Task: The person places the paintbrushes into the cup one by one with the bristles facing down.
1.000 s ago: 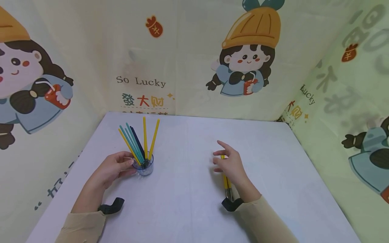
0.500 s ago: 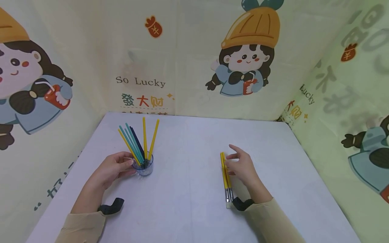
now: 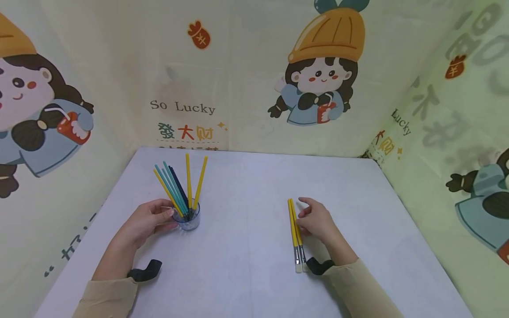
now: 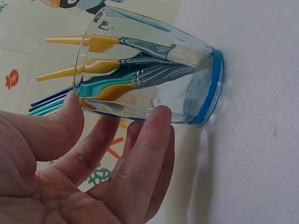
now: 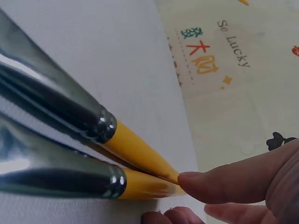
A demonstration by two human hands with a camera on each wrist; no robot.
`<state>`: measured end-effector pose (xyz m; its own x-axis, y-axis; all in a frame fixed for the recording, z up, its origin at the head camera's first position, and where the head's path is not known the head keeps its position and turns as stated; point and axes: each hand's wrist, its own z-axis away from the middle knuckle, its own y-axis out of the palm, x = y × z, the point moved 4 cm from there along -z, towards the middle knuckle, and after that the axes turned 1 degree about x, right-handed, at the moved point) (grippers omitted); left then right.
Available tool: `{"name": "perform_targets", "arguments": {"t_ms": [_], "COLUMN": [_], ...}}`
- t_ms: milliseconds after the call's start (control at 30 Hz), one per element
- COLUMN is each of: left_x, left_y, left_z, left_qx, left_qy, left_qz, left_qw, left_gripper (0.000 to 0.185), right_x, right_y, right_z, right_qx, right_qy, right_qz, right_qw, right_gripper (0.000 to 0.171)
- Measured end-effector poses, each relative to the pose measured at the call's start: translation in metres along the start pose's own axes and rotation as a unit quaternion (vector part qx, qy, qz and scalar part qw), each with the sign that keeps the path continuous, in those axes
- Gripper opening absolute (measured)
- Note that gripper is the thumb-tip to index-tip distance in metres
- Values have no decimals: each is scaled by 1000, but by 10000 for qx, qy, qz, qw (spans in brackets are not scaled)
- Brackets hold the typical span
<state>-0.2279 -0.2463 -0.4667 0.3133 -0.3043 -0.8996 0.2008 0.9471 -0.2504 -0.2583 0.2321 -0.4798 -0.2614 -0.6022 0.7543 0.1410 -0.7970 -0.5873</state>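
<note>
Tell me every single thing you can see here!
cup: one, clear with a blue base, left side of the table.
brushes in the cup: about seven; yellow, teal and dark blue handles, bristles down.
loose brushes: two, yellow, flat on the table at the right.
table: one, white.
backdrop: cream, cartoon girls, "So Lucky" lettering.
wrist straps: two, black.
sleeves: two, beige.
left hand: holds the cup.
right hand: fingertips touch the loose brushes.
</note>
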Motion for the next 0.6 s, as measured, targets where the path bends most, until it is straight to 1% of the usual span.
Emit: {"name": "perform_targets", "arguments": {"t_ms": [133,367,600], "left_x": [1,2,1], "left_y": [0,1,1], "left_z": [0,-1,-1], "left_qx": [-10,-13,9], "left_qy": [-51,-87,-77], "left_qz": [-8,5,-8], "left_qw": [10000,10000,10000], "left_gripper": [48,49,49], "right_x": [2,6,14], "right_y": [2,3,2], "right_z": [0,-1,-3], "right_qx": [15,-15,-38], "right_qy": [-83,-69,-149], "right_qz": [395,922,1654], "right_qw": [9992,9957,9861], "right_gripper": [78,78,72]}}
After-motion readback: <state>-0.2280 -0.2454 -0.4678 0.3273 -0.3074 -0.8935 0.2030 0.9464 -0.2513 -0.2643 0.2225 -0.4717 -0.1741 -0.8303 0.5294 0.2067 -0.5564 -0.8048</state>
